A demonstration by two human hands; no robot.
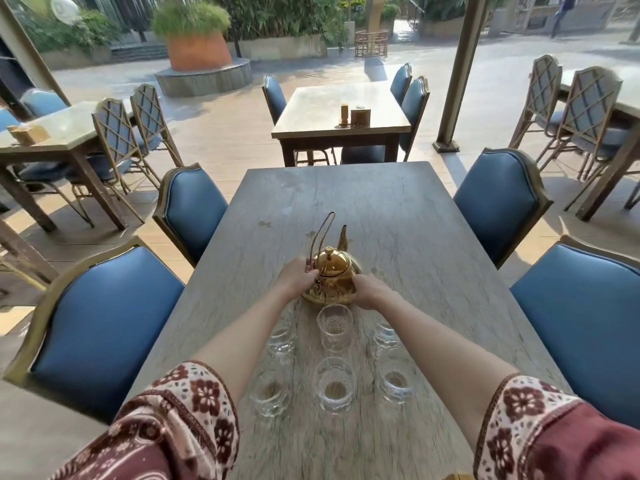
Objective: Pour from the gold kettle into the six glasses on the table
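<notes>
The gold kettle [332, 271] stands on the grey stone table [415, 237], spout pointing away from me, its wire handle tipped to the far left. My left hand [298, 277] clasps the kettle's left side at the handle's base. My right hand [369, 291] clasps its right side. Several clear glasses stand in two rows just in front of the kettle: a back row with the middle glass [335, 328] plainly seen and the outer two partly hidden by my forearms, and a front row with left [270, 393], middle [334, 386] and right [394, 382] glasses.
Blue padded chairs flank the table: two on the left [104, 327] [194, 209], two on the right [498, 202] [585, 323]. Further tables and chairs stand beyond, and a metal post [457, 81] rises at the far right. A small gold object [459, 476] shows at the bottom edge.
</notes>
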